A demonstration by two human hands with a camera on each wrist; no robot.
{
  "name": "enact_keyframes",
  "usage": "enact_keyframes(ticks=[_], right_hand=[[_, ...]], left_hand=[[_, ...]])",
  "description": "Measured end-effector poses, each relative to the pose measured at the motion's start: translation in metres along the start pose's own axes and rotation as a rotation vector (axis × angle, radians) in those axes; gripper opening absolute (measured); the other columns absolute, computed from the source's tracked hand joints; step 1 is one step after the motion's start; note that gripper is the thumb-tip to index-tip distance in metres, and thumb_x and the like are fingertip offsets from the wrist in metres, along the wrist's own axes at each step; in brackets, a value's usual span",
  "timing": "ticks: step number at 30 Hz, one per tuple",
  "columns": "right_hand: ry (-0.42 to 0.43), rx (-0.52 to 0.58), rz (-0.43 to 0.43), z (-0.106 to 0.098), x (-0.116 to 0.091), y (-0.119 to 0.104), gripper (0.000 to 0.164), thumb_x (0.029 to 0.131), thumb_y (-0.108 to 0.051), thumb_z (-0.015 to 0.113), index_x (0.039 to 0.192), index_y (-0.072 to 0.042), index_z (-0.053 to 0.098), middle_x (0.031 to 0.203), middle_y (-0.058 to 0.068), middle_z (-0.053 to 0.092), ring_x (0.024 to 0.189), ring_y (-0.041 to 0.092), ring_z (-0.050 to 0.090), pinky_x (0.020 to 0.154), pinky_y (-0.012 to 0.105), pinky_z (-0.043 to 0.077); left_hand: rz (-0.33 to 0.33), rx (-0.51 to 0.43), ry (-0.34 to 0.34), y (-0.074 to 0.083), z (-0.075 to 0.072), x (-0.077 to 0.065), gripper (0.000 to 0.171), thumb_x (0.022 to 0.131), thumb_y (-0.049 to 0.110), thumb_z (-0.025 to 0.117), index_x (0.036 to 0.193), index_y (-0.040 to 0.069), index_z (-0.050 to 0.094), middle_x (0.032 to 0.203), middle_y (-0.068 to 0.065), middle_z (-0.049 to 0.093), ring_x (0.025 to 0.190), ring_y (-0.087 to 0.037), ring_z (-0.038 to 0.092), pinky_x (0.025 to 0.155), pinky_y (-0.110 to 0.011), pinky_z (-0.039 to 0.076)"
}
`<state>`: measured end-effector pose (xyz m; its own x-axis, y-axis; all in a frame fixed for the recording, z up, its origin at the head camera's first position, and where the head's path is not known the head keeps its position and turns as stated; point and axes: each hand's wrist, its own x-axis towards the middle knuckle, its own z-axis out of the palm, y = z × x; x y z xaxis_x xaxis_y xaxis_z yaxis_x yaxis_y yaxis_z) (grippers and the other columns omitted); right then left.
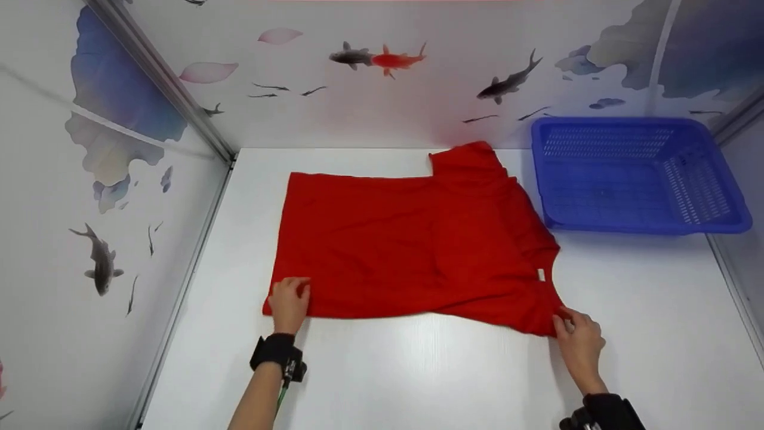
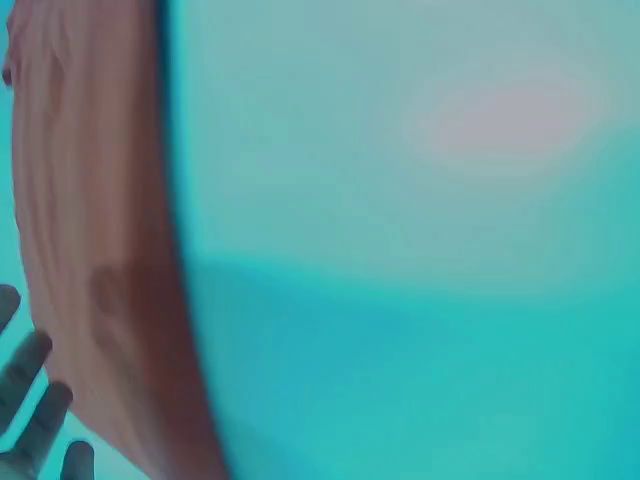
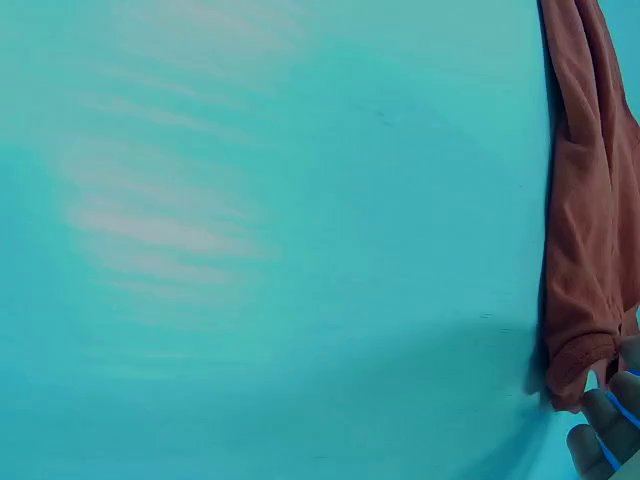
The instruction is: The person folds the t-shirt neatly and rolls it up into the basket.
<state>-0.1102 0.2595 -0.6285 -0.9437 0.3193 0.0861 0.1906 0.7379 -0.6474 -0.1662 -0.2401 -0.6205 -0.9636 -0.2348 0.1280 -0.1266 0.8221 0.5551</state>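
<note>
A red T-shirt point(image 1: 382, 239) lies spread sideways on the white table, hem to the left and collar to the right. One short sleeve points to the far side; no sleeve shows along the near edge. My left hand point(image 1: 290, 303) rests at the near hem corner, fingers relaxed over the cloth; in the left wrist view its fingertips point(image 2: 45, 405) are spread beside the shirt edge. With thumb and fingers, my right hand point(image 1: 579, 343) pinches the near shoulder corner by the collar. The right wrist view shows its fingers point(image 3: 610, 420) right at the collar band point(image 3: 580, 360).
A blue plastic basket point(image 1: 638, 228) with perforated walls stands at the back right, close to the shirt's far shoulder. White panels with painted fish point(image 1: 510, 83) border the table point(image 1: 453, 382) at the back and on both sides.
</note>
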Motion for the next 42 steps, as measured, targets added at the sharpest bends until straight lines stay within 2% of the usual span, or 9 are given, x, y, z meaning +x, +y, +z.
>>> enact_keyframes(ticks=[5,7,10,15,21,26,29,37,42], right_hand=[[-0.024,0.000,0.071,0.000,-0.006,-0.001,0.030,0.089,-0.017,0.055,0.101,0.009,0.061,0.098,0.029,0.054,0.092,0.043,0.045,0.074,0.057,0.030],[-0.031,-0.015,0.091,0.001,-0.006,-0.002,0.033,0.089,-0.022,0.055,0.098,0.010,0.062,0.099,0.030,0.054,0.092,0.043,0.044,0.073,0.057,0.030],[-0.052,-0.035,0.120,0.002,-0.005,-0.003,0.038,0.089,-0.027,0.056,0.095,0.011,0.062,0.100,0.031,0.052,0.092,0.043,0.042,0.072,0.057,0.030],[-0.065,-0.023,0.145,0.002,-0.005,-0.001,0.034,0.089,-0.023,0.055,0.095,0.010,0.061,0.097,0.029,0.051,0.092,0.043,0.040,0.072,0.056,0.029],[-0.049,-0.046,0.125,-0.003,-0.006,0.005,0.028,0.087,-0.018,0.058,0.093,0.008,0.062,0.098,0.030,0.050,0.093,0.046,0.041,0.072,0.058,0.029],[-0.077,-0.096,0.087,-0.011,-0.012,0.012,0.026,0.086,-0.018,0.059,0.094,0.006,0.063,0.100,0.030,0.049,0.094,0.046,0.040,0.072,0.058,0.028],[-0.081,-0.130,0.051,-0.016,-0.016,0.018,0.025,0.086,-0.018,0.060,0.094,0.006,0.063,0.099,0.029,0.049,0.093,0.046,0.040,0.070,0.057,0.027],[-0.098,-0.182,-0.047,-0.027,-0.036,0.033,0.020,0.084,-0.014,0.062,0.091,0.004,0.064,0.096,0.026,0.050,0.091,0.044,0.039,0.065,0.051,0.025],[-0.129,-0.231,-0.064,-0.034,-0.056,0.040,0.018,0.081,-0.014,0.065,0.090,0.002,0.065,0.093,0.024,0.051,0.088,0.042,0.040,0.063,0.049,0.026]], left_hand=[[-0.197,0.059,0.006,-0.037,-0.014,-0.016,0.030,0.083,0.013,0.062,0.110,0.000,0.061,0.110,-0.023,0.052,0.099,-0.039,0.044,0.074,-0.052,0.038],[-0.259,0.060,0.002,-0.043,-0.014,-0.019,0.037,0.083,0.014,0.063,0.114,-0.003,0.056,0.110,-0.026,0.050,0.099,-0.041,0.043,0.075,-0.053,0.039],[-0.303,0.039,0.033,-0.047,-0.012,-0.022,0.039,0.082,0.013,0.064,0.113,-0.008,0.054,0.106,-0.029,0.051,0.097,-0.043,0.044,0.077,-0.051,0.039],[-0.311,-0.059,0.118,-0.050,-0.012,-0.019,0.025,0.081,0.006,0.063,0.098,-0.012,0.059,0.088,-0.027,0.059,0.087,-0.041,0.051,0.078,-0.045,0.038],[-0.345,-0.109,0.147,-0.056,-0.017,-0.014,0.015,0.082,0.004,0.060,0.087,-0.010,0.064,0.076,-0.022,0.062,0.074,-0.035,0.057,0.069,-0.042,0.043],[-0.369,-0.103,0.133,-0.060,-0.028,-0.015,0.014,0.082,0.004,0.059,0.087,-0.009,0.063,0.078,-0.022,0.062,0.078,-0.036,0.055,0.072,-0.043,0.042],[-0.368,-0.091,0.099,-0.062,-0.033,-0.018,0.015,0.083,0.004,0.056,0.088,-0.008,0.061,0.081,-0.023,0.062,0.081,-0.039,0.053,0.073,-0.044,0.040],[-0.299,-0.045,0.069,-0.071,-0.047,-0.033,0.010,0.081,0.003,0.056,0.084,-0.007,0.058,0.077,-0.022,0.061,0.076,-0.039,0.053,0.068,-0.045,0.040],[-0.269,-0.040,0.035,-0.079,-0.053,-0.049,0.009,0.080,0.003,0.056,0.082,-0.005,0.058,0.074,-0.020,0.061,0.073,-0.037,0.054,0.065,-0.044,0.041]])
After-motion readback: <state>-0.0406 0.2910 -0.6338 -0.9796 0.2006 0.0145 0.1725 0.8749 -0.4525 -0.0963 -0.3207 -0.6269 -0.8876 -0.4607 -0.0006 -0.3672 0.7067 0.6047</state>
